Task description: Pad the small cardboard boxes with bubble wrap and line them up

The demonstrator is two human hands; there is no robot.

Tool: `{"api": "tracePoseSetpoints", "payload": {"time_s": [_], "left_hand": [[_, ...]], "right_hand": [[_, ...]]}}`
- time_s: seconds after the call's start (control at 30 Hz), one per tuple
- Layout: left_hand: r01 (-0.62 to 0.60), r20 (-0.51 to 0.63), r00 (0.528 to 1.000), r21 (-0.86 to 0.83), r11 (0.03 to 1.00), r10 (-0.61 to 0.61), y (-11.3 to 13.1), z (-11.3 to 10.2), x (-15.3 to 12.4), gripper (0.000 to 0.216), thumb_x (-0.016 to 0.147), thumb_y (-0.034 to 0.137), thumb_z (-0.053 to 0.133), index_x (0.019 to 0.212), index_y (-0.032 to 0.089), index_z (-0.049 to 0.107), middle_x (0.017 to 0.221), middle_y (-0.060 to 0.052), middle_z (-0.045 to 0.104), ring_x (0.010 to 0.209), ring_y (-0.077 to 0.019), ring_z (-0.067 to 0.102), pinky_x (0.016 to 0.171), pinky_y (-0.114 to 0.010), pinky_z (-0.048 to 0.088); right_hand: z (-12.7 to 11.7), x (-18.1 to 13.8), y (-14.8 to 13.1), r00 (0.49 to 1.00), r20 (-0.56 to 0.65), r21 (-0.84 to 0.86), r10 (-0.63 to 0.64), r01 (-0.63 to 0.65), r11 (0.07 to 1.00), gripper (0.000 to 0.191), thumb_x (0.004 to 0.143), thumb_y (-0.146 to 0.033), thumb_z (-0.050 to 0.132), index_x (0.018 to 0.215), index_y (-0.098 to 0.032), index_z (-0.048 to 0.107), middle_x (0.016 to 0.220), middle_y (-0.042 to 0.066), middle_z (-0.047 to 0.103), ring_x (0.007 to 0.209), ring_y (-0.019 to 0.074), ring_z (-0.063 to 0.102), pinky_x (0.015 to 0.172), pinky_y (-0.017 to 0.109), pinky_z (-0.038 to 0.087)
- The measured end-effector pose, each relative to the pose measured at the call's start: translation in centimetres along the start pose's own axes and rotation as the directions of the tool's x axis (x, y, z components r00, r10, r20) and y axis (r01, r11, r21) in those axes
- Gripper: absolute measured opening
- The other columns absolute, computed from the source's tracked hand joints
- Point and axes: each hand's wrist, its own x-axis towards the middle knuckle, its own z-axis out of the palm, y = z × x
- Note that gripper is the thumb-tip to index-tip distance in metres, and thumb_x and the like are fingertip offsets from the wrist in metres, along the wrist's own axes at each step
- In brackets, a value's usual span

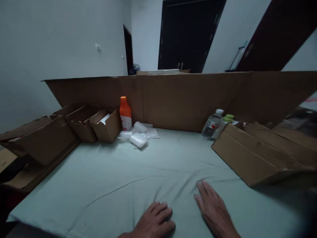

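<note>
Head view, and my right hand [214, 206] is lying open, fingers extended, on the green cloth-covered bench [123, 172]; my left hand [155, 221] is resting there, loosely open, palm hidden. The frame is cutting off both forearms. Rightward, a cardboard box [247, 155] is partly hiding a green-capped bottle [228, 117].

Left hand [155, 220] rests on cloth [173, 162], 6 o'clock | right hand [215, 209] rests, 5 o'clock | orange bottle [125, 112] stands, 9 o'clock

Plain mint-green cloth [173, 158], brown cardboard partition [190, 102], orange bottle [125, 110] (white-and-reddish label [126, 123]), clear bottle [209, 129] with white cap [219, 111].
</note>
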Motion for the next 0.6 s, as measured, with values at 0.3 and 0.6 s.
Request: {"api": "tracePoseSetpoints", "payload": {"time_s": [0.3,0.6], "left_hand": [[0.426,-0.552,0.744,-0.043,0.904,-0.376,-8.4,-15.5,-3.7,0.028,0.085,0.029,0.056,0.106,0.026,0.074,0.114,-0.012,0.074,0.111,-0.0268,0.068,0.099,-0.044,0.054],[0.797,-0.763,0.379,-0.019,0.604,-0.524,-21.1,-32.4,1.4,0.047,0.081,0.024,0.056,0.127,0.014,0.06,0.124,-0.019,0.066,0.129,-0.0376,0.051,0.11,-0.053,0.033]], "right_hand": [[0.0,5.2,-17.2,0.9,0.202,0.369,-0.386,0.295,0.881,0.056,0.09,-0.028,0.056,0.146,-0.022,0.054,0.155,0.012,0.049,0.142,0.0326,0.047,0.116,0.054,0.043],[-0.8,6.4,-19.2,0.885,0.272,0.418,-0.378,0.246,0.875,0.053,0.093,-0.028,0.057,0.145,-0.02,0.056,0.155,0.013,0.049,0.142,0.0336,0.047,0.117,0.055,0.041]]}}
